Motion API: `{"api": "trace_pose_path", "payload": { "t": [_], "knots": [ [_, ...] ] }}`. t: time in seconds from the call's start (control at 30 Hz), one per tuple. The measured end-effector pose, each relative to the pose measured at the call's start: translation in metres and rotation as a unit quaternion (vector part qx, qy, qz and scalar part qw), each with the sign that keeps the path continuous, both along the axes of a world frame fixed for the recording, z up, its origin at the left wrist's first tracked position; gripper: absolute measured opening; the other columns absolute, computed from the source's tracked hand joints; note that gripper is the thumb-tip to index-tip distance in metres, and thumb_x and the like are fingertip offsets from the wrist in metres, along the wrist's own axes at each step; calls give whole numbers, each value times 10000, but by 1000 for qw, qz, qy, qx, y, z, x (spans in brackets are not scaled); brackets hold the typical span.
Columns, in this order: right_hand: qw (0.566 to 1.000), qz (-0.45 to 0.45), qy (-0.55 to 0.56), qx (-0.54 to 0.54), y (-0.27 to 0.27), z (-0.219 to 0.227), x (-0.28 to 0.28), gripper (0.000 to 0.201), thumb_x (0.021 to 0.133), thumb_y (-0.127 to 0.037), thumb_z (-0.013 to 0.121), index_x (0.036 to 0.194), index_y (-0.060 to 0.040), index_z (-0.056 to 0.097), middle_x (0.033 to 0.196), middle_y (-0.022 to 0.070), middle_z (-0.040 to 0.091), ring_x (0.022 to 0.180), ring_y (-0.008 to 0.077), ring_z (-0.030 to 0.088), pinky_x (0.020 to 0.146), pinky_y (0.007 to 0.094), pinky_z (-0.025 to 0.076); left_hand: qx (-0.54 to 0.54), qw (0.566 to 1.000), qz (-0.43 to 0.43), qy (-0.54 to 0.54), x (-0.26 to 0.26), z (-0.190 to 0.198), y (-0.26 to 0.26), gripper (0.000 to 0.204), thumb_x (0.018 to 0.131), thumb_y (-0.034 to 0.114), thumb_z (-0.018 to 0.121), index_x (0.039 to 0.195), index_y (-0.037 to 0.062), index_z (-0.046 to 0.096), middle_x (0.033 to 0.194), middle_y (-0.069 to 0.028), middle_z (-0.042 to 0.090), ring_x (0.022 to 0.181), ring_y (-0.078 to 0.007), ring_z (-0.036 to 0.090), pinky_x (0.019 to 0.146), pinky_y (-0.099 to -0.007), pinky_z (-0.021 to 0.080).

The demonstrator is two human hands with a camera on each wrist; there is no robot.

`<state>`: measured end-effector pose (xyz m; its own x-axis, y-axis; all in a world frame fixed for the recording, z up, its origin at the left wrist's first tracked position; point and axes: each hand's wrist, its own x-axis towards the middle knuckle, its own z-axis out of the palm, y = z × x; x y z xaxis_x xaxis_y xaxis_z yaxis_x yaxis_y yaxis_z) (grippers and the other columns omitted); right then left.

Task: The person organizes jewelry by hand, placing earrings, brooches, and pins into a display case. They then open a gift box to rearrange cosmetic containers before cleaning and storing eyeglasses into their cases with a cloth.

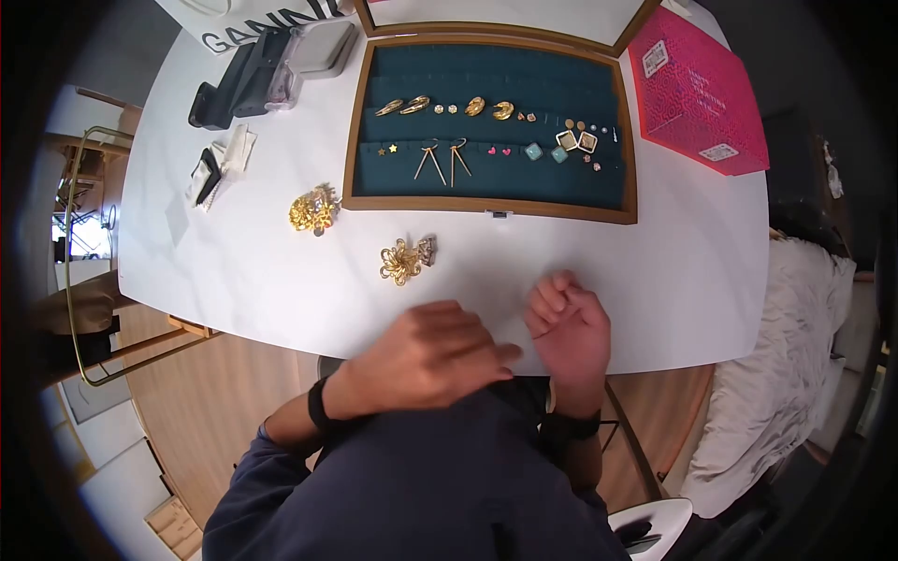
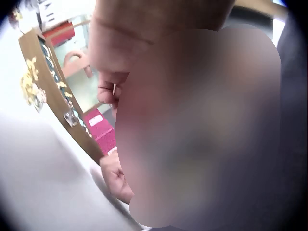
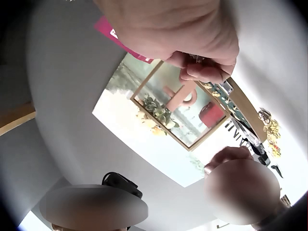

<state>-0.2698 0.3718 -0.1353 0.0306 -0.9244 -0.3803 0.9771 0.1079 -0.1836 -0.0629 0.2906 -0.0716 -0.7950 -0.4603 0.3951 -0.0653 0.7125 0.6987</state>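
Observation:
In the head view my left hand (image 1: 432, 357) is held above the table's front edge, fingers curled. A thin pale piece (image 2: 114, 89) shows between its fingers in the left wrist view. To its right, my right hand (image 1: 571, 327) has its palm turned up and fingers bent; the right wrist view shows it pinching a small shiny piece (image 3: 196, 57), mostly hidden. Beyond the hands lie a gold flower-like ornament (image 1: 401, 263) with a silvery clip (image 1: 427, 250) and another gold ornament (image 1: 313, 209). An open wooden case (image 1: 491, 210) holds several earrings on dark green cloth.
A pink box (image 1: 702, 98) stands right of the case. Dark and grey cases (image 1: 323, 49) lie at the back left, near a white paper bag (image 1: 201, 23). Small cloths (image 1: 238, 152) and a black item (image 1: 207, 176) are on the left. Bedding (image 1: 762, 374) is at the right.

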Motion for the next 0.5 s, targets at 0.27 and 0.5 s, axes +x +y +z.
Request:
{"api": "trace_pose_path", "payload": {
  "t": [0.27,0.5],
  "knots": [
    [997,42,-67,2,-3,-11,25,190,1031,-164,443,1070,-52,592,765,-8,418,714,141,427,687,295,411,-187,981,-49,-25,-12,-11,19,257,782,160,746,1032,102,775,1107,-48,690,1128,-213,606,940,-401,476],
    [998,55,-2,-23,-8,-10,34,178,1033,-170,449,1031,-51,582,798,1,484,793,148,479,789,284,430,-253,962,-47,-96,-13,-23,19,265,789,135,709,1042,95,777,1240,-74,689,1279,-233,579,1049,-428,434]
  ]
}}
